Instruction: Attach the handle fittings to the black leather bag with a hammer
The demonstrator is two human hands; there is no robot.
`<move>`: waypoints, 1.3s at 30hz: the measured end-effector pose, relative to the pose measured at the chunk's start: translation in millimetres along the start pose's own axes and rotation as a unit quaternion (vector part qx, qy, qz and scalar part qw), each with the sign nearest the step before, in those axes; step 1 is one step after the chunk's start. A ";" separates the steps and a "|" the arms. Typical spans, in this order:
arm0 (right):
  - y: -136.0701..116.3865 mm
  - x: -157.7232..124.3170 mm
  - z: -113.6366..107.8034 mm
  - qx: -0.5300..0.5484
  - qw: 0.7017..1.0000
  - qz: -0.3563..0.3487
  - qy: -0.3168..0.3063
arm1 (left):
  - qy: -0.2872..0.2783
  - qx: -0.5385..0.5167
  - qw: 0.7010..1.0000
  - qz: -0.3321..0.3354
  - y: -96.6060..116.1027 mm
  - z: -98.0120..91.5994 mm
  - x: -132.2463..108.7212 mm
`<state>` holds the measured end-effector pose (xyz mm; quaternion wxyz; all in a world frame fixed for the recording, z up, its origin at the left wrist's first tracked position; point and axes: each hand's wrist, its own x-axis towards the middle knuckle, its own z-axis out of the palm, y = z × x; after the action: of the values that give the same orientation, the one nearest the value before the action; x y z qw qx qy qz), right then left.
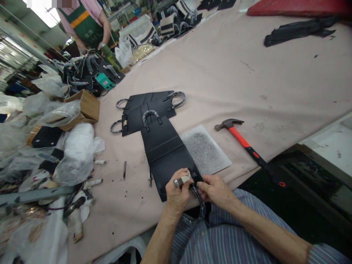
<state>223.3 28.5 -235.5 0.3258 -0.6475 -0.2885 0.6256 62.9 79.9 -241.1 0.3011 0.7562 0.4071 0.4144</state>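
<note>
A black bag panel with plastic-wrapped loop handles lies across the table's front edge. My left hand is closed on a short tool with a pale wrapped grip and metal end, held over the panel's near end; its tip is hidden. Just to the right, my right hand pinches the panel's near edge by the base of the near handle, which hangs toward my lap. A speckled white board lies partly under the panel. Right of the board rests a claw hammer with a red and black handle.
Two more black bag panels overlap behind. A thin metal rod lies left of my work. Plastic bags and a cardboard box crowd the left side. Across the table stands a person in a green apron.
</note>
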 end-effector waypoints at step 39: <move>-46.1 -4.6 -149.0 -0.161 0.980 -0.056 0.099 | -0.039 0.028 0.998 -0.052 20.5 7.2 1.1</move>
<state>373.4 44.5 -195.8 0.2787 -0.7328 -0.3874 0.4851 77.1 70.1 -227.8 0.3168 0.7579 0.4447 0.3571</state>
